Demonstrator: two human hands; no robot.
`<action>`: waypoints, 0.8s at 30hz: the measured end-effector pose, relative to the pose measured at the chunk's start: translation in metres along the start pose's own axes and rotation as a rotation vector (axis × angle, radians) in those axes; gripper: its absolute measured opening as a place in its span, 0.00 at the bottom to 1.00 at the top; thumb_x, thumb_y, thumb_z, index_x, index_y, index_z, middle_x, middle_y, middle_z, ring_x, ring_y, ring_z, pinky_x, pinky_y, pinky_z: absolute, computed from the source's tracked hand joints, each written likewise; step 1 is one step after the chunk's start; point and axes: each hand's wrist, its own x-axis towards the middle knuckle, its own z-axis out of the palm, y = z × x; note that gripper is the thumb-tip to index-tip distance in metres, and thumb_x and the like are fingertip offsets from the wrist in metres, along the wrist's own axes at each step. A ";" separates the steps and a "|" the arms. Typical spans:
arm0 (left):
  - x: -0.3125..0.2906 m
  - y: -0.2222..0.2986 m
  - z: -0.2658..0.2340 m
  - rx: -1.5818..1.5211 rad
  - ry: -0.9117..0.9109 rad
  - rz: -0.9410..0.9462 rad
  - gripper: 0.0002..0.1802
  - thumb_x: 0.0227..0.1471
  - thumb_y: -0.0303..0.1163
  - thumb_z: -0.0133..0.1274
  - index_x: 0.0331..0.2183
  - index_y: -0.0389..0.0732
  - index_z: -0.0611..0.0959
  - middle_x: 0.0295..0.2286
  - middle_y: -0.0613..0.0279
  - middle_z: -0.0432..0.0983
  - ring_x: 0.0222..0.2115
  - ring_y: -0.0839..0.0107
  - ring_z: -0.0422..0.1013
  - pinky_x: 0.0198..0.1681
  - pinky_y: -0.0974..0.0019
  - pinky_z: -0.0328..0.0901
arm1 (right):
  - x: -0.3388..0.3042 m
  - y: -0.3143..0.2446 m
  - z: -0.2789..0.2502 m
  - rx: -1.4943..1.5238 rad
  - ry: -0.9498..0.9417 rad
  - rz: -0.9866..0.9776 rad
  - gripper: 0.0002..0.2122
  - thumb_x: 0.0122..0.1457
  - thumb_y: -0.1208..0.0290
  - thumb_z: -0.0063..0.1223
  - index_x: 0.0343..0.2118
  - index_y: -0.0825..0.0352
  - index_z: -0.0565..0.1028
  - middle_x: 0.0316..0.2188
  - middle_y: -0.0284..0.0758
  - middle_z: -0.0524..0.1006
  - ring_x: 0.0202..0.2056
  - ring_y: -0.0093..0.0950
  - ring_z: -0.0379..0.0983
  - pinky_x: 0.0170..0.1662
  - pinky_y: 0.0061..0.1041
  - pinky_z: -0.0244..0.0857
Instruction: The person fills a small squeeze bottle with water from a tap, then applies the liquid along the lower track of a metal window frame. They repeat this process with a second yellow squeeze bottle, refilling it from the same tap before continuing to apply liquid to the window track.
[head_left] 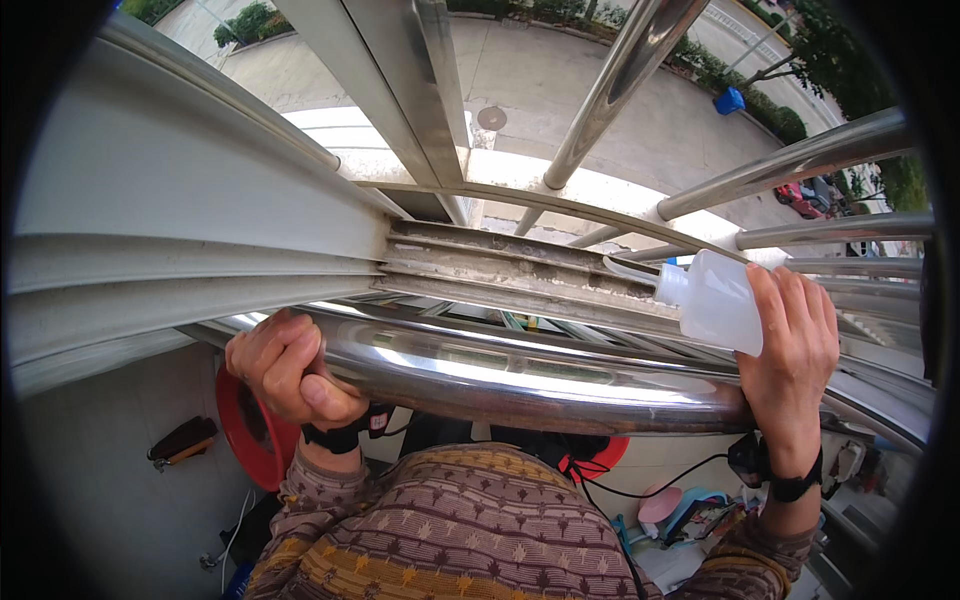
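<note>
The left hand is wrapped tight around the thick polished steel rail at about eight o'clock, fingers curled over the top and thumb tucked underneath. Over at three o'clock, the right hand is closed round a small translucent white plastic squeeze bottle, fingers across its far side, the heel of the hand resting by the same rail. The bottle lies tipped sideways, its thin curved nozzle pointing toward nine o'clock and sitting just over the grimy grey metal window track; whether the tip touches the track is hard to tell. Slim shiny steel guard bars fan out from twelve to three o'clock. Below the rail, at seven o'clock, a red plastic basin shows beside the left wrist.
</note>
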 end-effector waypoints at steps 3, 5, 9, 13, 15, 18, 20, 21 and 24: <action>0.001 0.001 -0.003 -0.005 -0.043 -0.010 0.19 0.57 0.42 0.36 0.28 0.42 0.77 0.27 0.60 0.76 0.30 0.66 0.71 0.40 0.57 0.61 | 0.001 -0.001 0.002 -0.003 0.029 -0.017 0.32 0.31 0.89 0.54 0.49 0.67 0.75 0.41 0.43 0.76 0.43 0.43 0.73 0.48 0.39 0.67; 0.002 0.002 -0.005 -0.001 -0.063 -0.006 0.18 0.57 0.42 0.36 0.28 0.42 0.77 0.28 0.60 0.76 0.30 0.65 0.71 0.41 0.57 0.61 | 0.001 -0.001 0.001 -0.002 0.028 -0.022 0.31 0.32 0.89 0.54 0.48 0.67 0.75 0.41 0.43 0.76 0.43 0.43 0.73 0.48 0.39 0.67; 0.003 0.003 -0.007 -0.002 -0.090 -0.014 0.17 0.57 0.41 0.36 0.29 0.42 0.77 0.28 0.60 0.75 0.30 0.65 0.71 0.42 0.57 0.61 | 0.002 -0.001 0.002 0.009 0.029 -0.025 0.30 0.33 0.89 0.55 0.47 0.67 0.75 0.41 0.42 0.77 0.44 0.42 0.73 0.48 0.39 0.67; 0.005 0.003 -0.006 0.016 -0.082 0.004 0.17 0.57 0.40 0.36 0.29 0.42 0.76 0.28 0.61 0.75 0.30 0.65 0.70 0.43 0.57 0.61 | 0.001 0.001 0.001 0.013 0.000 -0.023 0.30 0.35 0.88 0.56 0.49 0.66 0.75 0.42 0.42 0.77 0.44 0.42 0.73 0.49 0.38 0.67; 0.005 0.004 -0.006 0.024 -0.092 -0.004 0.16 0.58 0.40 0.36 0.29 0.42 0.77 0.28 0.61 0.75 0.31 0.65 0.70 0.43 0.57 0.61 | 0.001 0.002 0.002 0.004 0.001 -0.025 0.30 0.34 0.88 0.56 0.49 0.66 0.75 0.42 0.42 0.77 0.44 0.42 0.73 0.49 0.38 0.67; 0.006 0.006 -0.007 0.014 -0.105 -0.016 0.17 0.59 0.39 0.36 0.30 0.42 0.77 0.29 0.61 0.75 0.31 0.65 0.70 0.43 0.57 0.61 | 0.001 0.002 0.002 -0.006 0.006 -0.020 0.31 0.34 0.88 0.57 0.48 0.66 0.75 0.41 0.41 0.76 0.44 0.42 0.73 0.49 0.37 0.67; 0.006 0.006 -0.006 0.017 -0.098 -0.010 0.16 0.59 0.39 0.36 0.31 0.42 0.77 0.29 0.61 0.75 0.31 0.65 0.70 0.44 0.57 0.61 | 0.000 0.001 0.002 -0.009 0.011 -0.011 0.30 0.34 0.88 0.57 0.48 0.66 0.75 0.41 0.41 0.76 0.45 0.41 0.73 0.49 0.37 0.67; 0.006 0.006 -0.006 0.017 -0.095 -0.007 0.16 0.59 0.39 0.36 0.31 0.42 0.77 0.29 0.61 0.75 0.31 0.66 0.70 0.44 0.57 0.61 | 0.000 0.001 0.002 -0.006 0.016 -0.022 0.30 0.33 0.88 0.57 0.47 0.66 0.75 0.40 0.40 0.76 0.44 0.41 0.73 0.49 0.37 0.67; 0.007 0.006 -0.008 0.016 -0.118 -0.003 0.16 0.59 0.39 0.36 0.31 0.42 0.77 0.29 0.62 0.75 0.31 0.66 0.70 0.45 0.57 0.61 | 0.001 0.000 0.004 -0.006 0.045 -0.047 0.29 0.32 0.88 0.57 0.45 0.65 0.74 0.38 0.39 0.76 0.43 0.39 0.73 0.47 0.37 0.66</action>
